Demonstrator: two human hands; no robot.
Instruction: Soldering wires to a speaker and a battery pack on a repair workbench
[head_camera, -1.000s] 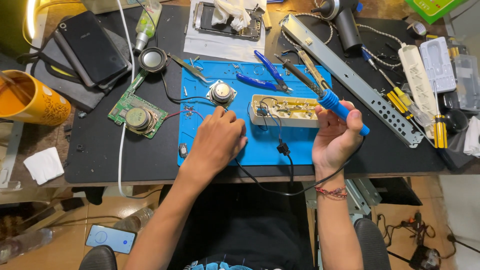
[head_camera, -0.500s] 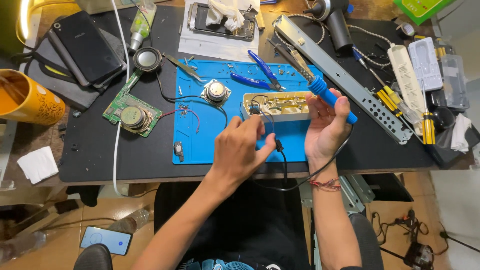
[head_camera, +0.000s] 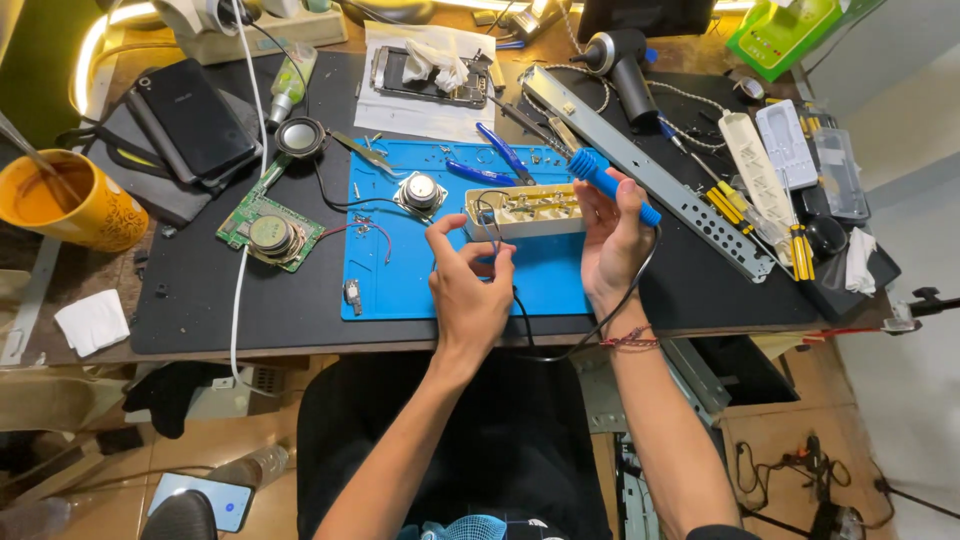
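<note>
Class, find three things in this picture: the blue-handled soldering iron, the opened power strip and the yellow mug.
soldering iron (head_camera: 612, 186), head view, on its blue handle.
opened power strip (head_camera: 528, 211), head view, on its exposed inside.
yellow mug (head_camera: 85, 215), head view, on its outer wall.

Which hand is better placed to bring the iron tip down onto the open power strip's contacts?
Right, probably. The right hand grips the blue soldering iron just above the opened power strip. The left hand pinches a thin dark wire nearby.

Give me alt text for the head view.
The right hand holds a blue-handled soldering iron over an opened power strip on a blue mat, while the left hand pinches a thin wire.
</note>
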